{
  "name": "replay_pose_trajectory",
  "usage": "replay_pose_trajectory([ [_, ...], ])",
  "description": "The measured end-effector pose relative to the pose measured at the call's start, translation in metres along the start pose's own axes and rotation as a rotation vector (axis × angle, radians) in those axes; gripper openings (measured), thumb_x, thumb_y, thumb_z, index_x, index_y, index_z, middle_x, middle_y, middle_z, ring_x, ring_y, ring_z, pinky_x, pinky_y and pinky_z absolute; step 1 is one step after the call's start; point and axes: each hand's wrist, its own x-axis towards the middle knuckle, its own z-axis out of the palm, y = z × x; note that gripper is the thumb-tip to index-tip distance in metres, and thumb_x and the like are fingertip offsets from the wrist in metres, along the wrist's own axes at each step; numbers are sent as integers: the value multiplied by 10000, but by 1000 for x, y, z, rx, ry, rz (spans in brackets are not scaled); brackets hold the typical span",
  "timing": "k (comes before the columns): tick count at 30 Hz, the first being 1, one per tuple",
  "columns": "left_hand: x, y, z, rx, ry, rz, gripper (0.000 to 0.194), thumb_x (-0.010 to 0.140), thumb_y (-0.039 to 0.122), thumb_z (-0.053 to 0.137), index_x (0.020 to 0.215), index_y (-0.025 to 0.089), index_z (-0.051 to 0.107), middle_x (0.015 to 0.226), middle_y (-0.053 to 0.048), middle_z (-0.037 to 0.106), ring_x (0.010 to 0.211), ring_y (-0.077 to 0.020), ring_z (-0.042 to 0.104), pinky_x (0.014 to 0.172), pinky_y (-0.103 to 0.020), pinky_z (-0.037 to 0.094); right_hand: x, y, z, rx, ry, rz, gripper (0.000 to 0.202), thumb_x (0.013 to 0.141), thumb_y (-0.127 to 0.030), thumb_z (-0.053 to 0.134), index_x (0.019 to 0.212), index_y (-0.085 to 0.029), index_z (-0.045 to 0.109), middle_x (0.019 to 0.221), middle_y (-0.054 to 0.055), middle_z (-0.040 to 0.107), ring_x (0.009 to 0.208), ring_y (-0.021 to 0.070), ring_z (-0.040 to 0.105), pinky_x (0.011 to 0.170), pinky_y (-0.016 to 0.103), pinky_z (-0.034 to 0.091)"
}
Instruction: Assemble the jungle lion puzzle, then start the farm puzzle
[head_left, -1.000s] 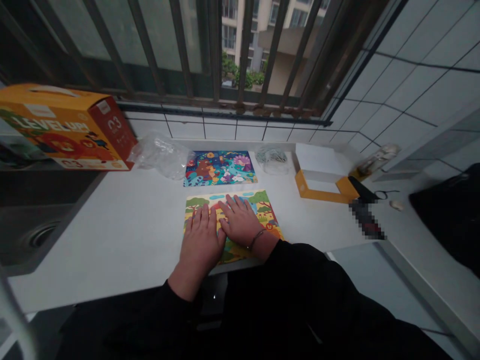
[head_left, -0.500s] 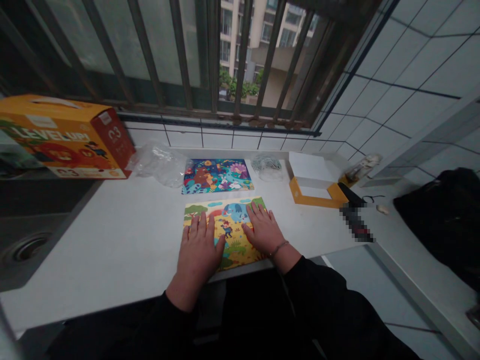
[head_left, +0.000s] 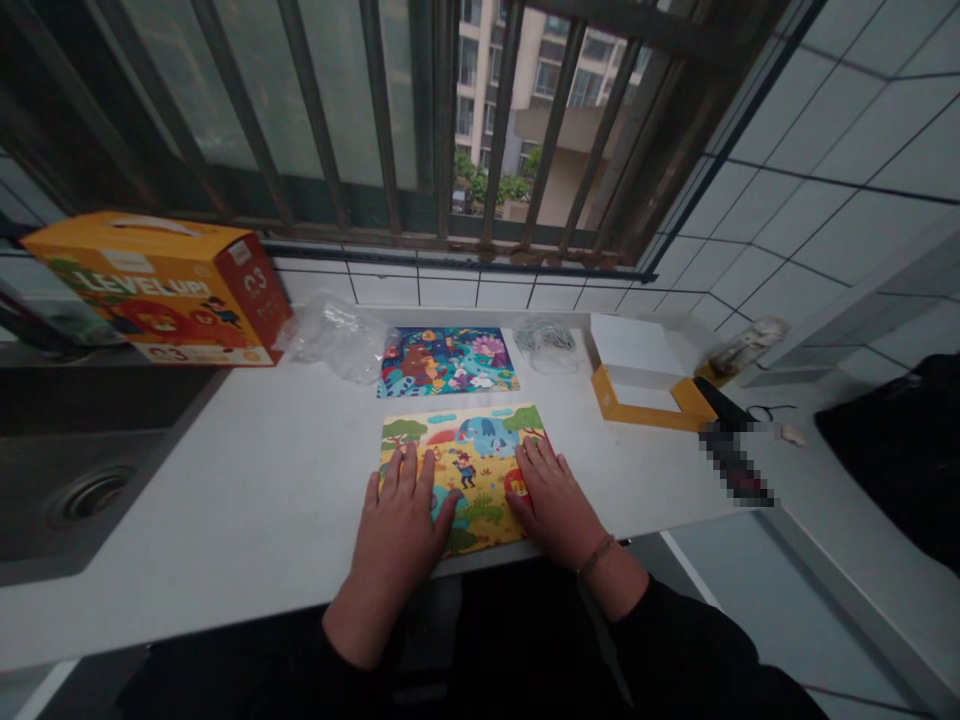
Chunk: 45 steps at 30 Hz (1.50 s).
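Observation:
A yellow jigsaw puzzle picture (head_left: 480, 485) with an elephant, a lion, trees and a small figure in a hat lies flat at the counter's near edge. My left hand (head_left: 397, 525) rests palm down on its left side, fingers stretched out and slightly apart. On the right edge lies my right hand (head_left: 559, 505), also flat, its fingertips on the picture near the lion. Neither hand grips anything. Just beyond sits a dark blue animal picture (head_left: 450, 360), untouched. Parts of the yellow picture's left and right sides are hidden under my hands.
A crumpled clear plastic bag (head_left: 337, 340) lies by an orange carry box (head_left: 161, 295) at the back left. A sink (head_left: 90, 430) is at the left. Back right are a clear bag (head_left: 547, 345), an opened white-and-yellow box (head_left: 652, 400) and a dark object (head_left: 724, 400).
My right hand has slid toward the picture's right edge and closer to me, uncovering the elephant. My left hand has shifted slightly. The whole view has moved a little.

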Motion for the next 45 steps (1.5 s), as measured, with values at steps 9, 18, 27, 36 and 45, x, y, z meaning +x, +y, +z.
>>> replay_pose_trajectory([
  [9, 5, -19, -3, 3, -6, 13, 773, 1131, 589, 424, 1725, 96, 465, 1838, -229, 333, 1720, -438, 313, 1352, -700, 318, 13, -17, 2, 0, -4, -1, 783, 1135, -485, 471, 1773, -44, 360, 1867, 215, 227, 1748, 405, 230, 1395, 632, 249],
  [18, -20, -46, -9, 43, 3, -44, 737, 1123, 585, 400, 1717, 159, 490, 1835, -195, 358, 1726, -410, 310, 1348, -705, 329, 11, -51, 13, 8, 60, -58, 776, 1126, -503, 498, 1755, -57, 410, 1854, 220, 253, 1739, 413, 260, 1391, 651, 258],
  [27, -32, -50, -2, 56, -26, -11, 724, 1110, 545, 421, 1692, 127, 527, 1836, -183, 350, 1714, -434, 326, 1364, -726, 283, 15, -65, 18, 40, 80, -87, 757, 1130, -513, 495, 1753, -89, 427, 1856, 200, 256, 1745, 393, 249, 1405, 645, 231],
  [36, -43, -61, -3, 69, -2, 9, 689, 1111, 595, 445, 1690, 236, 551, 1834, -147, 368, 1716, -436, 322, 1328, -802, 272, 31, -101, 14, 137, 41, -129, 746, 1120, -514, 531, 1723, -80, 469, 1837, 227, 332, 1714, 407, 323, 1379, 649, 291],
  [45, -53, -104, -2, 57, 29, 68, 730, 1114, 656, 424, 1756, 306, 445, 1817, -99, 429, 1689, -427, 385, 1321, -795, 296, 152, -64, -13, 112, -8, -177, 641, 1149, -299, 468, 1760, -115, 402, 1892, 160, 220, 1753, 375, 210, 1388, 613, 259],
])
